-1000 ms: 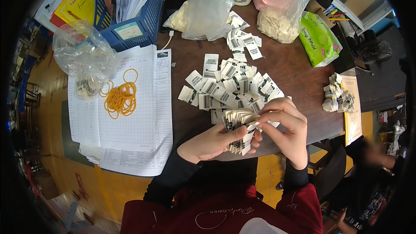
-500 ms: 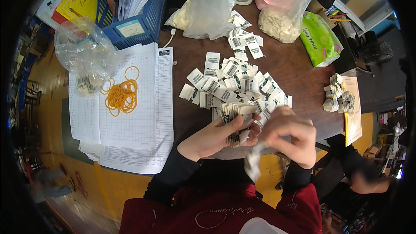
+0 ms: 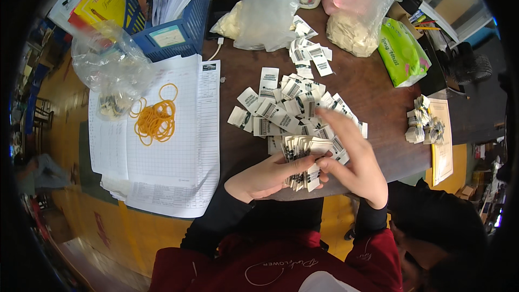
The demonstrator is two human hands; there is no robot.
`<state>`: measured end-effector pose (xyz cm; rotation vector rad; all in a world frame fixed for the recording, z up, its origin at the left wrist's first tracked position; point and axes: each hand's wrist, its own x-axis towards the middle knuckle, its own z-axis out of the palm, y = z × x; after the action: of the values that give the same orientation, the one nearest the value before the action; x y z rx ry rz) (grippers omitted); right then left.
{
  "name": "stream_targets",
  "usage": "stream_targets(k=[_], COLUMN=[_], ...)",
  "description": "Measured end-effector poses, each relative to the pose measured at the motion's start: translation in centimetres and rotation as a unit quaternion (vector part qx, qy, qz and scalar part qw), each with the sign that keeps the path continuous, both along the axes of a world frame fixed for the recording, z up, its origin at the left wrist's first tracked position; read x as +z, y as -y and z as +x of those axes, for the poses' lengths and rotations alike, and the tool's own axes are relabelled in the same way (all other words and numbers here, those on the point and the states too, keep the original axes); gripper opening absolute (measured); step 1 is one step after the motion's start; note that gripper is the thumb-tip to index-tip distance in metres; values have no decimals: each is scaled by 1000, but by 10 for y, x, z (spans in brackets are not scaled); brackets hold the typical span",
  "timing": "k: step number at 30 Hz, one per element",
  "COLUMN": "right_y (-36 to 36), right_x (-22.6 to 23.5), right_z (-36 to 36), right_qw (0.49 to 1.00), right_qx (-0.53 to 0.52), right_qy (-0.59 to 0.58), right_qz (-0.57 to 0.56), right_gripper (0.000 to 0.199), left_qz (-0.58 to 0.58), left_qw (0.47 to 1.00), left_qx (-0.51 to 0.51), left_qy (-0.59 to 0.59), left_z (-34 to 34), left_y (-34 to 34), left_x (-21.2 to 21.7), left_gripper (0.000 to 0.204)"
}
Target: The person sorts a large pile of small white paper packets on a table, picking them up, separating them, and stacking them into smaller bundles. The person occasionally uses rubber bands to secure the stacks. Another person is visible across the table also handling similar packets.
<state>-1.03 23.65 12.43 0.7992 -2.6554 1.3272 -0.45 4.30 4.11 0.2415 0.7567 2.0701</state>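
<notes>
My left hand grips a thick stack of small white printed labels at the near edge of the brown table. My right hand rests against the right side of the same stack, fingers stretched toward the loose labels. A spread heap of loose white labels lies just beyond both hands. More labels are scattered farther back.
Lined paper sheets lie to the left with a pile of orange rubber bands and a clear plastic bag. Behind stand a blue basket, clear bags of pale items, a green packet. Bundled labels sit right.
My right hand swung out to the right holding a label, then came back to the stack. The left hand kept its hold on the stack throughout.
</notes>
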Motion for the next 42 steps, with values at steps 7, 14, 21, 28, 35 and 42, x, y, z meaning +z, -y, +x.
stream_targets(k=[7, 14, 21, 28, 35, 42], right_y=[-4, -4, 24, 23, 34, 15], right_x=[8, -4, -52, -35, -28, -14], right_z=[-6, -80, -115, -114, -110, -93], right_qw=[1000, 990, 980, 989, 996, 998], right_qx=[-5, -35, -36, -10, 35, -16], right_qy=[21, -56, -8, 87, 48, -36], right_qz=[23, 125, 194, 116, 61, 43], right_gripper=[46, 29, 27, 20, 11, 12], left_qz=[45, 104, 63, 87, -9, -25], left_qw=[999, 962, 906, 912, 930, 930], left_qx=[15, 252, 415, 399, 361, 354], left_qy=[-21, -1, 46, 39, 72, 97], left_z=[-2, -10, -13, -13, -14, -15], left_y=[0, 0, 6, 6, 4, 0], left_x=[1, 3, 7, 3, 5, 4], left_gripper=[53, 69, 51, 48, 46, 45])
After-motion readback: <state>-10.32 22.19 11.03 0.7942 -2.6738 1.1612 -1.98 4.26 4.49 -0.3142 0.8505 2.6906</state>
